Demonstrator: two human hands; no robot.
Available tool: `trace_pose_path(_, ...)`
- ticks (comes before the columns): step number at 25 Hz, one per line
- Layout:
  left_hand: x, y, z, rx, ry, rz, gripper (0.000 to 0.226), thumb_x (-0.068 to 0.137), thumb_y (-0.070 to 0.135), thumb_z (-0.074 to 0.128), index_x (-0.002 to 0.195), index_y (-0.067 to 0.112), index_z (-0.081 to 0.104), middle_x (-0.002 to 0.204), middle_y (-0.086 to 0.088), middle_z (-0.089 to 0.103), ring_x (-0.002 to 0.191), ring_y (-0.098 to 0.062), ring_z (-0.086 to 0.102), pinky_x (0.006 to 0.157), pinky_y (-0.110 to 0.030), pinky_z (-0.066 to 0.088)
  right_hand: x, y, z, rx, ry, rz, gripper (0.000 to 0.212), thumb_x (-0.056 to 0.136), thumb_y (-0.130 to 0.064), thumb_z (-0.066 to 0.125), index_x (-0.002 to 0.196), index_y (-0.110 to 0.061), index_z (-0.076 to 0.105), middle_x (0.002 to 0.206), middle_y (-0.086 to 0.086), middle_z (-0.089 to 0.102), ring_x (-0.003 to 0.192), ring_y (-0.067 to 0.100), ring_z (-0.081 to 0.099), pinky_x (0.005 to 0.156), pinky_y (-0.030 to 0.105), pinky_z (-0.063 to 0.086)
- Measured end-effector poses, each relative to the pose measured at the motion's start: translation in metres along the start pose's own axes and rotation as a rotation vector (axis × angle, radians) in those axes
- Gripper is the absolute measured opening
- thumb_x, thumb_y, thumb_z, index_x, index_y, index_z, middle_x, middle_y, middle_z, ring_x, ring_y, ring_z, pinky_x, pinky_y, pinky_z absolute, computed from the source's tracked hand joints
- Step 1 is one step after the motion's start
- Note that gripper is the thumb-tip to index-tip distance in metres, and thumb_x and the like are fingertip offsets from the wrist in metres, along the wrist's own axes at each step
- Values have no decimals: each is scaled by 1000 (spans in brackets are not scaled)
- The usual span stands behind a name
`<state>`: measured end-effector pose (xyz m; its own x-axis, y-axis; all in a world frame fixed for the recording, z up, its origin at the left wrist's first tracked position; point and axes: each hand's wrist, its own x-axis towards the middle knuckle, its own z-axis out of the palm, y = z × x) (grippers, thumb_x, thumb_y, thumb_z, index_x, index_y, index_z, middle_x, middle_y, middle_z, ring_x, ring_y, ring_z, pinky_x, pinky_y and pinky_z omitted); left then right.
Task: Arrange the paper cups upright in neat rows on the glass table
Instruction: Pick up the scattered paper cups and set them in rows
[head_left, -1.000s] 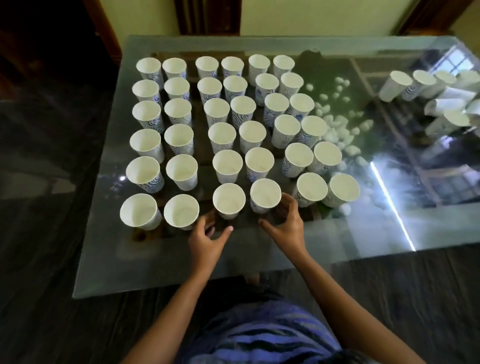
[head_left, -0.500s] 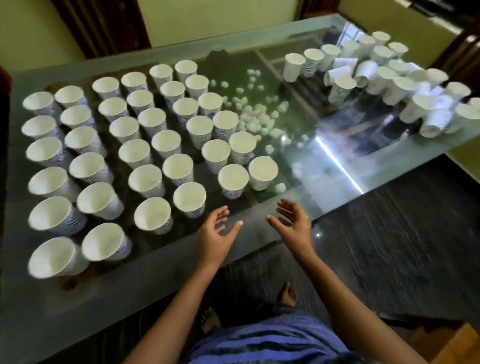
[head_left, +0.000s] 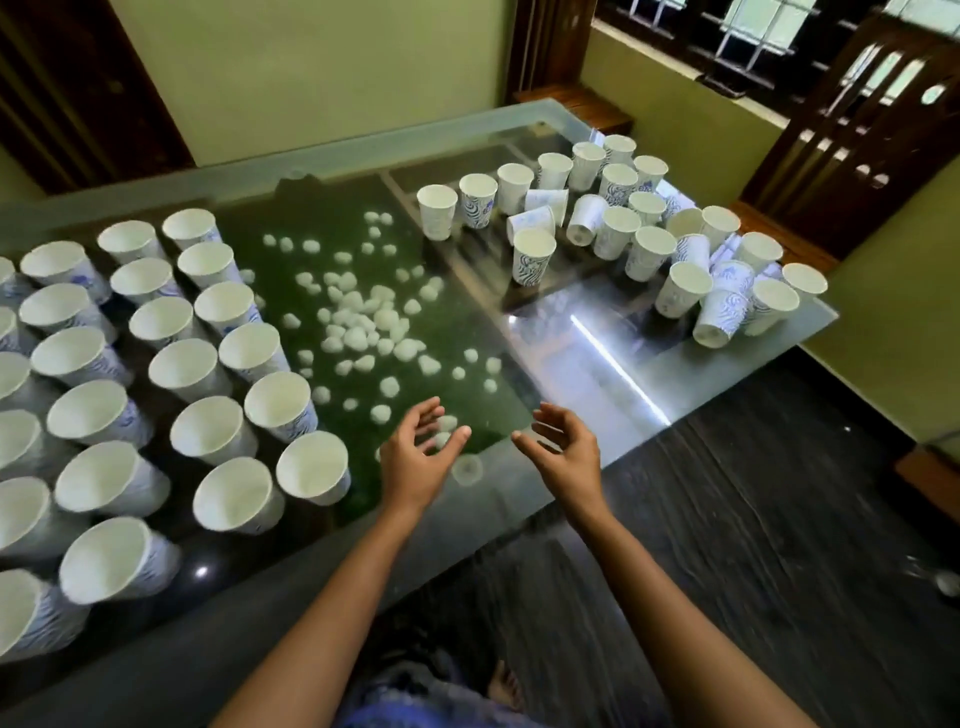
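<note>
Both hands, left hand (head_left: 415, 460) and right hand (head_left: 563, 452), are hovering empty with relaxed fingers over the table (head_left: 571, 358) edge, between arranged cups (head_left: 197, 364) and loose cups (head_left: 639, 228).

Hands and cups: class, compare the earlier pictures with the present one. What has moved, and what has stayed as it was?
Both hands drew back from the front-row cups and moved right along the table edge. The left hand and right hand now hover empty, fingers loosely spread, between the two groups. Nothing was picked up. The neat rows and the unsorted cluster, some cups lying over, stayed put.
</note>
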<state>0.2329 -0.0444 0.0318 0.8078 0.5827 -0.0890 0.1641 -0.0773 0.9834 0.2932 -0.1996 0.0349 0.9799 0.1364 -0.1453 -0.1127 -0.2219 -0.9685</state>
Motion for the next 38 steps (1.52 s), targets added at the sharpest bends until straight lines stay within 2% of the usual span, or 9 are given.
trace_pose_path(5, 84, 8, 50, 52, -40, 9, 48, 74, 15, 75, 118, 13, 56, 110, 0, 60, 102, -16, 58, 86, -29, 49, 97, -9, -4, 11, 8, -5, 50, 73, -11, 77, 117, -5, 55, 114, 11, 62, 103, 23, 61, 85, 32, 53)
trace_pose_path(14, 251, 26, 150, 126, -73, -18, 68, 67, 15, 81, 127, 9, 49, 125, -10, 57, 111, -18, 54, 87, -23, 43, 275, -32, -9, 30, 69, 31, 45, 77, -9, 74, 117, -9, 54, 117, 10, 61, 104, 21, 60, 78, 18, 50)
trace_pose_path(18, 287, 19, 183, 154, -34, -29, 88, 57, 19, 87, 132, 9, 43, 135, -10, 49, 123, -20, 47, 103, -32, 39, 339, -24, -12, -12, 52, 69, 45, 78, -10, 72, 119, -4, 54, 118, 13, 62, 106, 24, 60, 88, 29, 50)
trace_pose_path(24, 308, 15, 207, 116, 47, 8, 74, 52, 12, 89, 116, 19, 53, 115, 6, 59, 106, -4, 53, 88, -3, 37, 417, -18, -2, -28, -59, 70, 49, 79, -13, 71, 123, -4, 52, 123, 9, 59, 109, 16, 56, 89, 21, 44)
trace_pose_path(27, 309, 18, 210, 134, 142, 21, 64, 53, 13, 88, 108, 19, 56, 106, 2, 64, 100, -12, 59, 88, -12, 43, 433, -18, 9, -86, -106, -4, 40, 79, -10, 71, 116, -5, 57, 112, 9, 65, 104, 19, 60, 88, 22, 45)
trace_pose_path(29, 307, 19, 207, 141, 266, 16, 64, 54, 14, 88, 109, 16, 57, 107, -1, 64, 100, -12, 60, 88, -21, 47, 436, -18, 10, -192, -106, -120, 29, 80, -7, 68, 107, -4, 60, 103, 10, 67, 97, 23, 63, 82, 20, 43)
trace_pose_path(32, 304, 22, 194, 172, 442, 15, 64, 54, 15, 87, 111, 10, 58, 108, -4, 64, 100, -12, 59, 87, -24, 48, 433, -21, 6, -382, -156, -563, 18, 81, 2, 61, 99, 4, 63, 100, 21, 65, 97, 34, 62, 84, 25, 42)
trace_pose_path(35, 300, 23, 181, 219, 574, -22, 66, 55, 16, 87, 113, 7, 58, 111, -8, 64, 102, -18, 58, 87, -30, 47, 432, -23, 1, -577, -344, -932, 24, 75, 9, 63, 98, 6, 64, 93, 20, 66, 105, 35, 61, 87, 36, 49)
trace_pose_path(38, 297, 21, 175, 219, 620, -79, 67, 55, 17, 87, 115, 7, 58, 112, -9, 63, 103, -21, 58, 88, -36, 49, 428, -22, 4, -656, -453, -1117, 35, 61, 16, 73, 94, 6, 67, 90, 21, 68, 101, 38, 63, 86, 52, 52)
